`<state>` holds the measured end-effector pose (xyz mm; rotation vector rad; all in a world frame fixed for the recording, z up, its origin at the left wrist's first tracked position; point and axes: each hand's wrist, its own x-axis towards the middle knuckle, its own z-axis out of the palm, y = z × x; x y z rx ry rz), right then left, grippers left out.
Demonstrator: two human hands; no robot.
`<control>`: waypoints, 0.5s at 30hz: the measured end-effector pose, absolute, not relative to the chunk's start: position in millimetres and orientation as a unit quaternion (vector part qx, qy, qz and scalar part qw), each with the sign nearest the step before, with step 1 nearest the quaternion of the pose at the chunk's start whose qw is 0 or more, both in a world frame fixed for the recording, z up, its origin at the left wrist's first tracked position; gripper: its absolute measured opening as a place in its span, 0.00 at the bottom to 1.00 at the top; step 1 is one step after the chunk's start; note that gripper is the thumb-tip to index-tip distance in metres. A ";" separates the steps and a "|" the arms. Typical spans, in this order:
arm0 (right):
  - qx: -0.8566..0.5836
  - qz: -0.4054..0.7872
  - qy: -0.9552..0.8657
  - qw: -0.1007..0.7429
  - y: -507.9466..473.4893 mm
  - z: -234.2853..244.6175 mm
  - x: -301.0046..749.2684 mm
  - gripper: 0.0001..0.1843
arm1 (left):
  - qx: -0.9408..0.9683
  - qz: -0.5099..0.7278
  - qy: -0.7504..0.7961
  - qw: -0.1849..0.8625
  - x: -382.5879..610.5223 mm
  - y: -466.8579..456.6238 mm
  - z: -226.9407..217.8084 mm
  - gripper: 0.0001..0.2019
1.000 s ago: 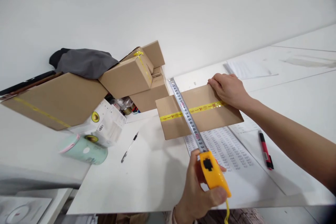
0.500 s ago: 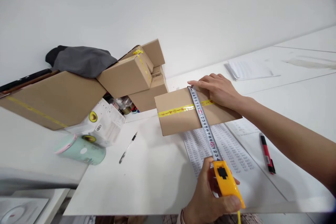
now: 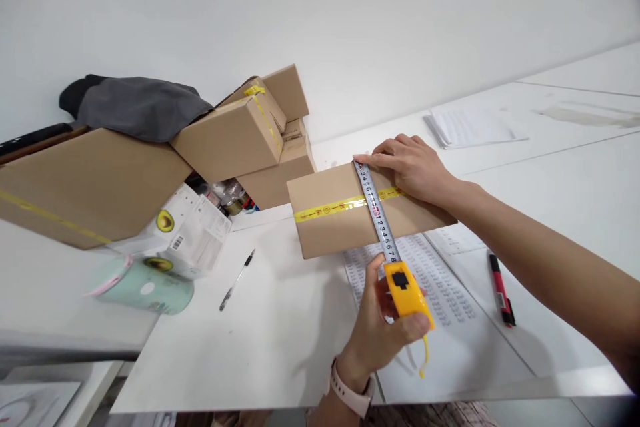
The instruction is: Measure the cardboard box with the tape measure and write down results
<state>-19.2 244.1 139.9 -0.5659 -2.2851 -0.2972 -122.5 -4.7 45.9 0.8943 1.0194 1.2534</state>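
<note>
A flat cardboard box with a yellow tape stripe lies on the white table. My left hand grips a yellow tape measure just in front of the box. Its steel blade runs across the box top to the far edge. There my right hand rests on the box, fingers pressed down on the blade's end.
A printed sheet lies under the box, with a red marker to its right and a black pen to its left. Stacked cartons, a white package and a mint cup crowd the left. Papers lie at the back.
My right hand slid left along the box's far edge and pinned the blade's end there. My left hand drew the tape case in toward the box, shortening the extended blade.
</note>
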 end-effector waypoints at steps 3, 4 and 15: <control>-0.219 -0.115 -0.892 0.377 243.5 140.2 -19.4 0.31 | 0.396 0.552 0.423 0.599 -125.1 4.2 52.6 0.52; -0.218 -0.114 -0.893 0.378 243.4 140.3 -19.5 0.31 | 0.396 0.555 0.422 0.597 -125.1 5.4 53.3 0.51; -0.219 -0.101 -0.888 0.392 238.6 138.5 -18.1 0.31 | 0.381 0.573 0.419 0.592 -120.0 11.2 51.3 0.45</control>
